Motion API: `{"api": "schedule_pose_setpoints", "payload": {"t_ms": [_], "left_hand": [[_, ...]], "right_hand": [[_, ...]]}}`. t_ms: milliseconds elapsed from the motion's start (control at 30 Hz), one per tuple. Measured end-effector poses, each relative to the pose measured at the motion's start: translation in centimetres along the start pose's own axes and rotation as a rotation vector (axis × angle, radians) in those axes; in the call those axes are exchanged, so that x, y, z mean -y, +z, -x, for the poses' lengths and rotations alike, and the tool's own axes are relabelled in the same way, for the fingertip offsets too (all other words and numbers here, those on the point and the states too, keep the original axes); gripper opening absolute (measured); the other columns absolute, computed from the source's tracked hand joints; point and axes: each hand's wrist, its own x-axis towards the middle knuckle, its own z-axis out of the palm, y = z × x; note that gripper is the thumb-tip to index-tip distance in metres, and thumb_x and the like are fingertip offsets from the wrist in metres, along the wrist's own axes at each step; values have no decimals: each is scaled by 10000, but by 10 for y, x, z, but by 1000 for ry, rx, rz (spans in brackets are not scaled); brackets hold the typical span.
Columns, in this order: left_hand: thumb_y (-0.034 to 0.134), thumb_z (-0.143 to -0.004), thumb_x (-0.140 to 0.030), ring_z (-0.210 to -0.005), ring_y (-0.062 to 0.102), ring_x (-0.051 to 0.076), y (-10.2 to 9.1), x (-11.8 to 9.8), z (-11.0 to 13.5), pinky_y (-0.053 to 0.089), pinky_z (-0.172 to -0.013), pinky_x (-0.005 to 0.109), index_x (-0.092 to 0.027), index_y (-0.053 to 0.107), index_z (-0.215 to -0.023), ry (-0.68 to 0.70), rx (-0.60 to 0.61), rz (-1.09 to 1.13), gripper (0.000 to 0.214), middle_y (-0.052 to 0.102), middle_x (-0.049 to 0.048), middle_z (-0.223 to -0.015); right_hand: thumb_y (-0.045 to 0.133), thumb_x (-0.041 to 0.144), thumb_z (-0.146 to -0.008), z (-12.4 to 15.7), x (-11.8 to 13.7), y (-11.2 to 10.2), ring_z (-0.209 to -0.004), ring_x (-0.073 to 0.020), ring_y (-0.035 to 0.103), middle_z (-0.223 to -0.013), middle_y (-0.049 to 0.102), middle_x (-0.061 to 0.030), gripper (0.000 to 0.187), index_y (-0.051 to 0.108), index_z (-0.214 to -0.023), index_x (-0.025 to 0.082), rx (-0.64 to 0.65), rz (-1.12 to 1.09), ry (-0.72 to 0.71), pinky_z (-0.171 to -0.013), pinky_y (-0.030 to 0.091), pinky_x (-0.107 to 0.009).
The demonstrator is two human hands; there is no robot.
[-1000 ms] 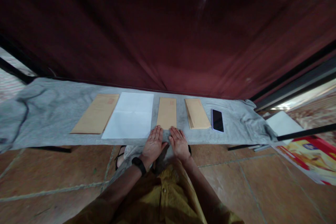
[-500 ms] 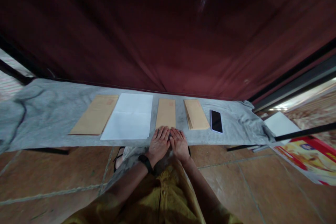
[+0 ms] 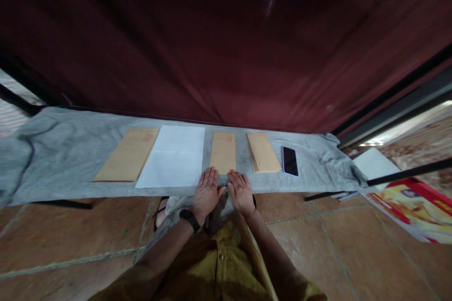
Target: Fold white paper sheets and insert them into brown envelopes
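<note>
A brown paper envelope (image 3: 222,151) lies flat in front of me, with a small red printed mark near its far right corner. My left hand (image 3: 207,191) rests palm down with fingers stretched out, its fingertips at the envelope's near left corner. Flat as well, my right hand (image 3: 241,191) touches the near right corner with its fingertips. Neither hand grips anything. White paper sheets (image 3: 172,156) lie to the left of the envelope. Right of it sits a small stack of similar brown envelopes (image 3: 264,153).
Another pile of brown envelopes (image 3: 127,154) lies at the left, and a phone (image 3: 290,161) at the right. A grey cloth (image 3: 67,150) covers the narrow table. Behind hangs a dark red curtain (image 3: 226,56). A colourful box (image 3: 416,207) stands on the floor at right.
My left hand has shifted left, away from my right hand, baring the envelope's near edge between them. My right hand has stayed nearly in place.
</note>
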Motion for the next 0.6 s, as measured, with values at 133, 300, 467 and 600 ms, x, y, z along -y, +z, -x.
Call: {"api": "schedule_pose_setpoints", "payload": {"t_ms": [133,300,467,600], "left_hand": [[398,-986,-449,-1478,368,329,2,0,3,313,-1201,505,-19,428,-1481,-21,-20,-23,656,427,248,-1553],[405,-984,-445,-1469,381,342,3,-2,4,309,-1199,525,-10,425,-1483,-12,-34,-38,662,438,265,-1539],[403,-984,-425,-1457,397,353,2,-3,2,310,-1195,524,26,441,-1461,-1,-30,-66,657,435,281,-1532],[436,-968,-433,-1455,401,350,3,-1,1,323,-1187,512,2,466,-1452,-12,-29,-74,651,453,268,-1526]], "right_hand": [[333,300,-1070,0,0,1,-1415,-216,458,-1501,540,-93,454,506,-1472,176,-8,4,16,-1214,279,-449],[337,294,-1072,2,2,3,-1410,-212,459,-1484,557,-101,439,525,-1452,178,-31,26,20,-1208,269,-458],[329,290,-1072,3,6,6,-1401,-210,467,-1457,582,-112,434,546,-1431,180,-82,57,36,-1197,272,-463],[342,290,-1070,4,6,8,-1393,-220,476,-1463,578,-99,437,535,-1447,187,-100,80,35,-1184,293,-458]]}}
